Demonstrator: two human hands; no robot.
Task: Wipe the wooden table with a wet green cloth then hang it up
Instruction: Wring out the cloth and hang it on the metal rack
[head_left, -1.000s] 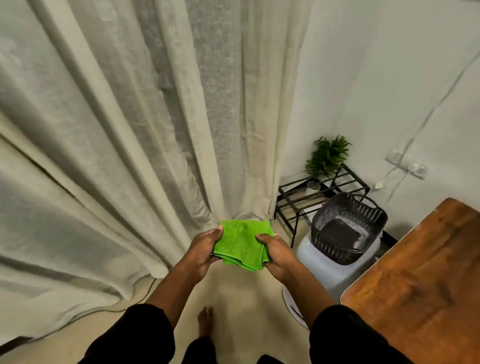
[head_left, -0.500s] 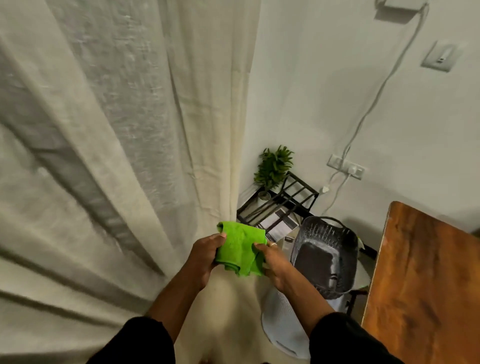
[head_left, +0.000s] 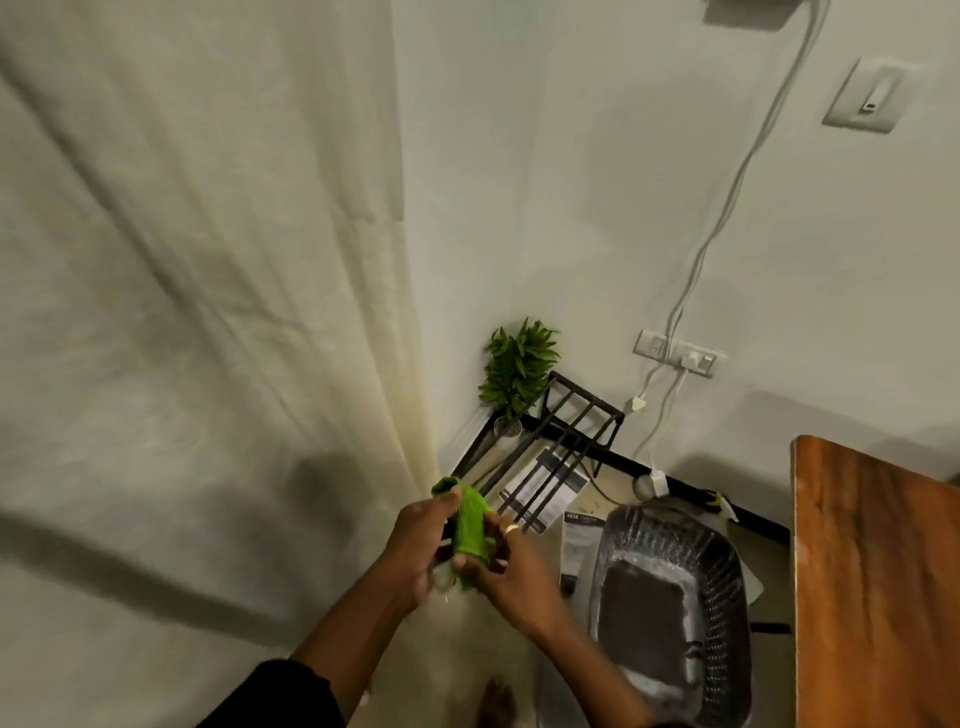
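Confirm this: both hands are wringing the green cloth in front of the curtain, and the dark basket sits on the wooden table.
Not quite. The head view shows the dark basket on the floor beside the wooden table, not on it. The rest holds: the left hand and right hand grip the green cloth, rolled tight, near the curtain.

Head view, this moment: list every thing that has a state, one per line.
green cloth: rolled tight, gripped at both ends
left hand: closed on cloth
right hand: closed on cloth
basket: upright, open
wall socket: plug in
wooden table: bare where visible
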